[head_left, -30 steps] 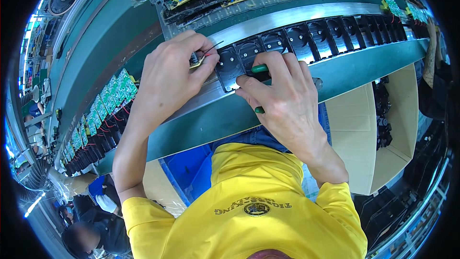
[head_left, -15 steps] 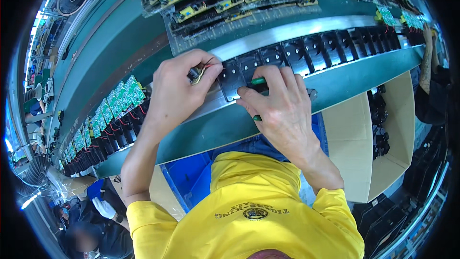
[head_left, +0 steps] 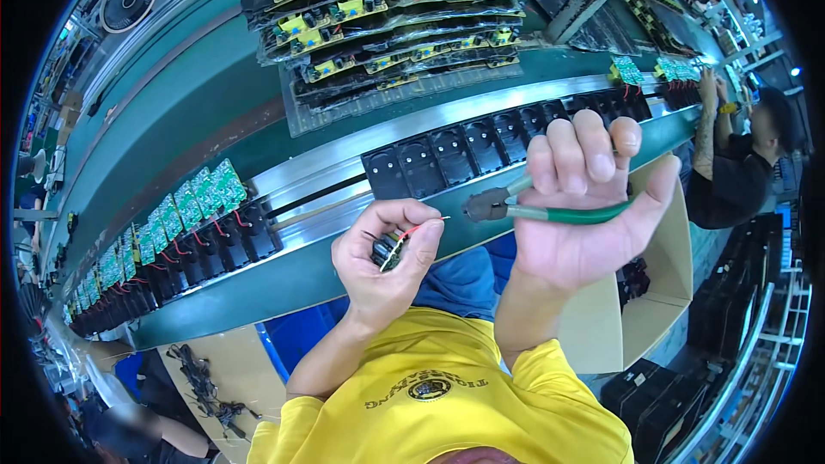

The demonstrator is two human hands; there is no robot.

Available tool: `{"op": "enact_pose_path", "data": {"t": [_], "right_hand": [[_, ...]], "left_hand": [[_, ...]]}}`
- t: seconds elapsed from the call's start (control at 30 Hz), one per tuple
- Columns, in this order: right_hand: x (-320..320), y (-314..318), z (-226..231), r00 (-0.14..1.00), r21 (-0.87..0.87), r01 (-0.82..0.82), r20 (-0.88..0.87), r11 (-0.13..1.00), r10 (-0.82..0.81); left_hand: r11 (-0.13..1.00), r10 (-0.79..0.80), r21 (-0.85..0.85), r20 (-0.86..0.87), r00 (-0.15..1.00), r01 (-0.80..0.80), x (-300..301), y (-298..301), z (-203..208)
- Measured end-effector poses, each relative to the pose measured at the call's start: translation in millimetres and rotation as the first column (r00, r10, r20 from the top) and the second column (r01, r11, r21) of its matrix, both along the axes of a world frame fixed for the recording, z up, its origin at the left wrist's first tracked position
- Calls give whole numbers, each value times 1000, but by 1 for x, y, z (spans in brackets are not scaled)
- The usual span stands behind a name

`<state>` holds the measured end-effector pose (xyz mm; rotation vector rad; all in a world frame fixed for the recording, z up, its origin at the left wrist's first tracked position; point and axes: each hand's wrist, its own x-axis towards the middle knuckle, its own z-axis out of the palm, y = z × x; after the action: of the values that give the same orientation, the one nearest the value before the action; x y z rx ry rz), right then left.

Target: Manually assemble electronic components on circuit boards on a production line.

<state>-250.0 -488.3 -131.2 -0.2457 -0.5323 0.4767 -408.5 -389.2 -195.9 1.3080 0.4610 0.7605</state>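
My left hand (head_left: 365, 258) pinches a small circuit board (head_left: 394, 251) carrying dark cylindrical parts. A red wire (head_left: 421, 227) runs from it between thumb and forefinger, its bare tip pointing toward my right hand. Turned palm up, my right hand (head_left: 577, 245) holds diagonal cutters (head_left: 491, 204) with green handles. The cutter head faces the wire tip, a short gap apart; whether its jaws are parted is hard to make out. Beyond both hands, a row of black plastic cases (head_left: 451, 156) lies on the metal rail (head_left: 322, 174).
More black cases with green circuit boards (head_left: 196, 199) line the rail at left. Trays of yellow-topped boards (head_left: 344, 60) are stacked behind it. An open cardboard box (head_left: 666, 292) stands right, a blue bin (head_left: 296, 335) below the bench. Other people work at far right and lower left.
Both hands have drawn back from the black cases toward my body. My right hand has turned from palm down to palm up, bringing the cutter head near the red wire. The view has shifted.
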Motion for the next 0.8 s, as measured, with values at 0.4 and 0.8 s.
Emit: {"op": "enact_pose_path", "data": {"t": [0.4, 0.8], "right_hand": [[1, -7, -10, 997, 76, -11, -71, 997, 16], [4, -9, -11, 998, 95, -36, 56, 995, 31]], "left_hand": [[998, 13, -57, 134, 991, -5, 10, -17, -3], [994, -20, -106, 125, 992, 34, 12, -21, -2]]}}
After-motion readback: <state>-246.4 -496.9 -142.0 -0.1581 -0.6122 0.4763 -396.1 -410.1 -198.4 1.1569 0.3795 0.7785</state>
